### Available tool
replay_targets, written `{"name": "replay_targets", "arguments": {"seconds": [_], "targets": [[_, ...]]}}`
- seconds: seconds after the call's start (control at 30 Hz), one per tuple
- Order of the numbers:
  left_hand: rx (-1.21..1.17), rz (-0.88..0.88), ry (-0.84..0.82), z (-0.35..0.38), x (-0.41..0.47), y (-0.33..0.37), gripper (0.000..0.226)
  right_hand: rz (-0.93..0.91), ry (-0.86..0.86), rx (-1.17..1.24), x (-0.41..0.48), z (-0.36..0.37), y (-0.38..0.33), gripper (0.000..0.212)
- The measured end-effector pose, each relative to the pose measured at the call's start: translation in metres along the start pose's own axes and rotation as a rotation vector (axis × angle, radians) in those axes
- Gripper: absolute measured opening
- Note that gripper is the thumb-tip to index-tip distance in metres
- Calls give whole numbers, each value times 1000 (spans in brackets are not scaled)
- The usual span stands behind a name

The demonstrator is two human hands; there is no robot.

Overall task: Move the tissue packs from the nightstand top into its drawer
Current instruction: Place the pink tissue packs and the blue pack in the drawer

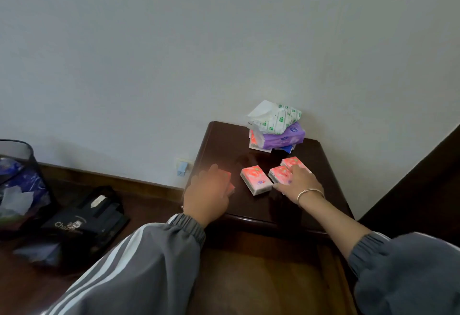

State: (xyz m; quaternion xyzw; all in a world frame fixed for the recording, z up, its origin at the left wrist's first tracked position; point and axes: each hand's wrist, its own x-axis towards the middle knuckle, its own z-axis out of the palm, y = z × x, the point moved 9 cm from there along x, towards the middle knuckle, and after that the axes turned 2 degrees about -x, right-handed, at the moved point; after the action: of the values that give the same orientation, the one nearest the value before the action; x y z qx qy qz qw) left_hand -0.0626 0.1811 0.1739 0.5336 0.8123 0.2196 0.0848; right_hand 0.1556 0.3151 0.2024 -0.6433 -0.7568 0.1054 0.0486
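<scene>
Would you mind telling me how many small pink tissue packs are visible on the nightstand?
4: one under the left hand, one in the middle, two by the right hand. More may be hidden.

Likely a home bedroom. Dark wooden nightstand (pixel 261 202) pushed against a plain white wall (pixel 174 53). At 9 o'clock, a mesh wastebasket (pixel 17 165) with rubbish and a black bag (pixel 87 220) on wooden floor (pixel 149 197); charger (pixel 182 168) plugged low.

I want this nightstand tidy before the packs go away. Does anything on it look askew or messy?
Yes. At the back of the nightstand, by the wall, the soft packs are heaped crookedly: the green-printed pack sits tilted on the purple pack, tissue poking out.
</scene>
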Motion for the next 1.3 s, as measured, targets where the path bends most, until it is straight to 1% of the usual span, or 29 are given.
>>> {"name": "replay_targets", "arguments": {"seconds": [0.07,0.17,0.23,0.3,0.33,0.37,0.4,0.43,0.5,0.53,0.6,0.7,0.83,0.9,1.0,1.07,1.1,1.17,1.23,1.3], "targets": [[-11,-1,-5,-1,-1,0,84,9,-29,-52,3,9,-4,76],[-21,4,0,-3,-3,1,83,119,-105,-79,6,14,1,79],[-19,8,1,-3,-3,2,83,155,-105,-59,7,8,0,75],[-16,8,4,-2,-3,2,82,129,30,-35,6,-14,-7,70],[-15,10,10,-2,-2,2,82,89,107,-17,5,-24,-15,69],[-14,15,18,-2,-2,2,82,35,139,27,2,-29,-25,69],[-13,21,26,-2,-2,2,81,-27,114,76,-1,-26,-38,70],[-13,26,29,-3,-2,2,81,-81,47,93,-5,-17,-53,70],[-14,28,27,-3,-2,1,80,-127,-85,1,-11,12,-75,71],[-17,26,25,-2,-2,1,80,-114,-109,-57,-11,23,-80,70],[-18,25,21,-1,-2,1,80,-70,-114,-108,-7,31,-83,68],[-10,31,20,2,0,1,80,-52,-148,-69,1,36,-84,65],[-12,42,19,1,2,0,80,-93,-60,-28,-5,32,-83,66],[-32,43,8,-2,-1,-2,81,-99,-39,46,-14,28,-77,68],[-164,1,-3,-16,-16,-10,87,-90,33,335,-43,10,-56,67],[-267,-27,16,-25,-43,-18,95,-121,65,511,-78,1,-34,71],[-291,-28,21,-27,-61,-22,98,-140,38,573,-100,4,-21,74],[-280,-7,-10,-17,-105,-24,102,-175,-69,593,-148,22,3,79],[-194,14,-96,6,-145,-21,100,-169,-197,528,-185,55,22,83],[-95,8,-199,33,-169,-15,97,-133,-310,465,-203,90,34,86]]}}
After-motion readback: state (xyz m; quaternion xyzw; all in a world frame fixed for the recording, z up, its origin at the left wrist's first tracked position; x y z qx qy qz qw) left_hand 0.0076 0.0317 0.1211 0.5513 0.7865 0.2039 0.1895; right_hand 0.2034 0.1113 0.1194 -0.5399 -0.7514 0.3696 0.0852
